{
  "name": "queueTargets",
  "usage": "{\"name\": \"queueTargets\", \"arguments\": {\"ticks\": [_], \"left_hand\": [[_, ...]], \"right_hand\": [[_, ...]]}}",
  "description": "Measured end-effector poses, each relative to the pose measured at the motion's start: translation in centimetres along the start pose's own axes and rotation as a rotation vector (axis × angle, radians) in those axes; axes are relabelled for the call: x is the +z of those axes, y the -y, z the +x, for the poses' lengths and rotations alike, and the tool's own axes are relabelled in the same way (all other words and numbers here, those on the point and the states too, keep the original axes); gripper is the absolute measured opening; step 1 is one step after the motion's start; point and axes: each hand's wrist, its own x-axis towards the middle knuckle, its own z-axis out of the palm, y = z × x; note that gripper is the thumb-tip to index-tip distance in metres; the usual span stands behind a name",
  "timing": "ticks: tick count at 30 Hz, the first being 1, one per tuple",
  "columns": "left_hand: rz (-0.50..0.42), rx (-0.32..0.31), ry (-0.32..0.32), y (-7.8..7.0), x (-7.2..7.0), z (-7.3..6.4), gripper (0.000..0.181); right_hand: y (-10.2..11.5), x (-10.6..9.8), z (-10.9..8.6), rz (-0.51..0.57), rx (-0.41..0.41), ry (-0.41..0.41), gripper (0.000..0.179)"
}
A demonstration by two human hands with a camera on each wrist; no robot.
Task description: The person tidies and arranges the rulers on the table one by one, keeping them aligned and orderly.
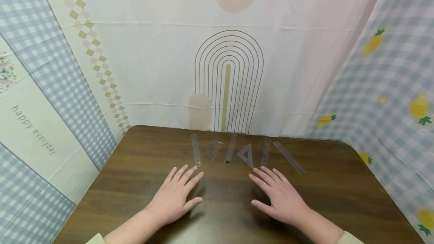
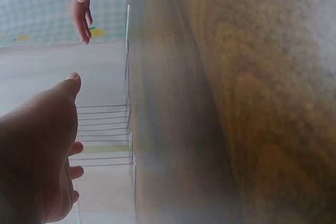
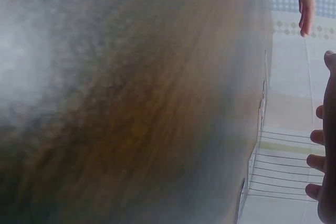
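Note:
Both hands hover palm down over the table with fingers spread, holding nothing. My left hand [image 1: 174, 197] is nearest a clear ruler [image 1: 196, 150] at the row's left end. Beside that ruler lies a clear protractor [image 1: 212, 150], then a second ruler [image 1: 230, 150]. My right hand [image 1: 279, 197] is nearest a clear set square [image 1: 246, 155] and a third ruler [image 1: 265, 152]. A further ruler [image 1: 289, 157] lies slanted at the right end. In the left wrist view the left hand [image 2: 42, 156] is apart from the tabletop; the right wrist view shows the right hand [image 3: 328, 150] likewise raised.
The dark wooden table [image 1: 223, 206] has rounded far corners. Behind it hangs a pale patterned cloth [image 1: 162, 67]. A blue checked cloth [image 1: 68, 63] borders the left side, and a checked cloth with pineapples [image 1: 383, 86] the right.

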Motion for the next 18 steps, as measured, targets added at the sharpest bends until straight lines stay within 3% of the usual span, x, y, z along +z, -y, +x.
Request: {"name": "queueTargets", "arguments": {"ticks": [18], "left_hand": [[-0.011,-0.094,0.024,0.4,0.1,0.3,0.070]], "right_hand": [[-0.3,0.5,2.4,0.019,0.001,0.025,0.067]]}}
